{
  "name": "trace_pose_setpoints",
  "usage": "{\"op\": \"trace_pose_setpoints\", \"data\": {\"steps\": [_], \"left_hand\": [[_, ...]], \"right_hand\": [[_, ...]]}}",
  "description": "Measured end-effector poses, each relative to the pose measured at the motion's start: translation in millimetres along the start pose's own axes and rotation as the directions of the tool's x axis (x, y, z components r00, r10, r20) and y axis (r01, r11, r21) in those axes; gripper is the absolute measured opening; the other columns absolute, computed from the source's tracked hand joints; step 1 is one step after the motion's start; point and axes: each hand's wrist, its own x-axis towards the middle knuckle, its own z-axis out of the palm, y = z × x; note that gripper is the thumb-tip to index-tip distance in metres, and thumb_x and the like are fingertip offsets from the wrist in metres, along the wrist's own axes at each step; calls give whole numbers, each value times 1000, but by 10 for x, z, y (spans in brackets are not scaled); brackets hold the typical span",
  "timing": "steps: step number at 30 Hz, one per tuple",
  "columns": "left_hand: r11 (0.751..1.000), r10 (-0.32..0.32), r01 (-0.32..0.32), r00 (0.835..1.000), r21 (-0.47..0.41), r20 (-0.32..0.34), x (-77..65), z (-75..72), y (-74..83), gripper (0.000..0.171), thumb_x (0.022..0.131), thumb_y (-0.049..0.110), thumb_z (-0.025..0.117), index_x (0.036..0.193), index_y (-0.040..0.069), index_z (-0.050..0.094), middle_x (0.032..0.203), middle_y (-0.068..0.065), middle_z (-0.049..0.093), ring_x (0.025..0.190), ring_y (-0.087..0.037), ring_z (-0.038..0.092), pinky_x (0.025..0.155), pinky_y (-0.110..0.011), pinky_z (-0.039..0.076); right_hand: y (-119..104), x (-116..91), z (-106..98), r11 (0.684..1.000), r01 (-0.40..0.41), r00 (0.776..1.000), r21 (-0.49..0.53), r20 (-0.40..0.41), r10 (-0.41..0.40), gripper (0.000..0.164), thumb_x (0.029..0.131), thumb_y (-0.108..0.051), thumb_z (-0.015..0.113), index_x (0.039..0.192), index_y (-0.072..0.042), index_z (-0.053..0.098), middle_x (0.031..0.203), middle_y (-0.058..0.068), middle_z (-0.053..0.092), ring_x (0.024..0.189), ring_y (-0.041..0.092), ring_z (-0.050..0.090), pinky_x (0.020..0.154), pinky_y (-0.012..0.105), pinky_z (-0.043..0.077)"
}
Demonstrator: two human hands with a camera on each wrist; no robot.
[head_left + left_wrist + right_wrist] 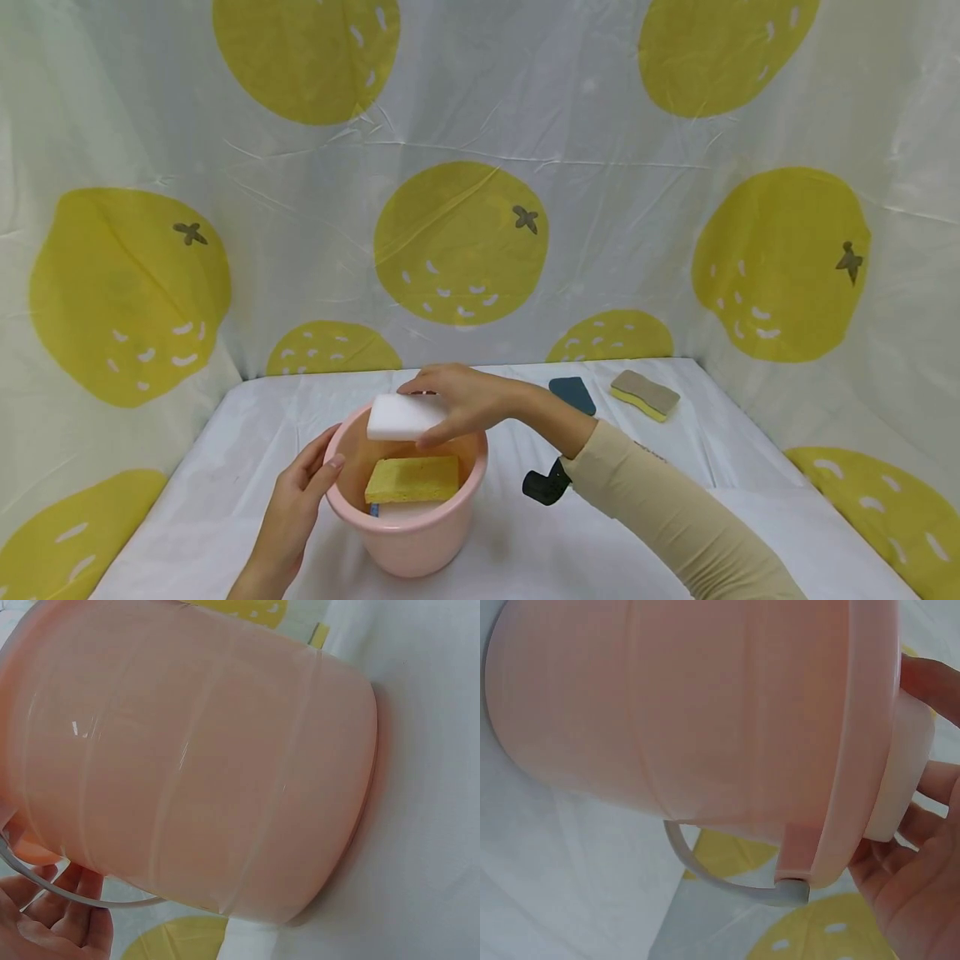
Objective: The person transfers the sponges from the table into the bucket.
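Note:
A pink bucket [416,550] stands upright on the white cloth. My left hand [294,498] grips its left rim, thumb over the edge and fingers along the outside; in the left wrist view the fingers are beside the grey handle [112,904]. My right hand [468,404] holds a white block-shaped sponge [405,417] over the bucket's opening, between the thumb and the fingers. In the right wrist view the white sponge [909,765] shows just past the rim. Inside the bucket, a yellow sponge [412,479] lies on top of a white piece [408,509], with a bit of blue beside it.
Behind my right forearm lie a dark blue-grey pad [572,394] and a yellow sponge with a grey-brown top [645,393]. A black device [545,487] is at my right wrist. A lemon-print curtain [461,242] encloses the back and sides.

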Motion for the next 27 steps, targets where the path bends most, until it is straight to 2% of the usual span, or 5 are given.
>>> {"op": "trace_pose_setpoints", "data": {"steps": [4,11,19,27], "left_hand": [[1000,10,-10,1000,-6,2,0,0,7,53,108,28,58,155,6,45,151,-10,51,129,1,50,100,-10,35],[1000,7,-7,1000,-9,8,-7,-3,11,53,109,28,57,155,6,45,152,-10,50,130,1,49,100,-10,35],[1000,15,-15,1000,-10,9,-11,-3,5,52,109,27,57,155,6,45,152,-12,50,129,0,50,100,-10,35],[1000,0,0,1000,-11,14,-2,-8,10,54,108,27,57,156,6,44,152,-11,49,129,1,49,100,-10,35]], "right_hand": [[8,0,-11,1000,-4,1000,-6,4,4,75,88,-46,80,149,-10,56,129,4,60,115,16,55,94,30,48],[20,-49,-47,1000,10,1000,-1,5,-10,70,91,-42,78,146,-4,57,127,11,60,114,23,58,93,31,49],[91,-196,-123,1000,-8,1000,-15,-18,8,66,95,-41,74,147,-5,56,127,7,61,114,20,58,90,35,51],[147,-400,-211,998,-63,997,-11,-38,62,64,95,-36,75,149,-8,54,126,2,61,115,16,57,93,36,53]]}}
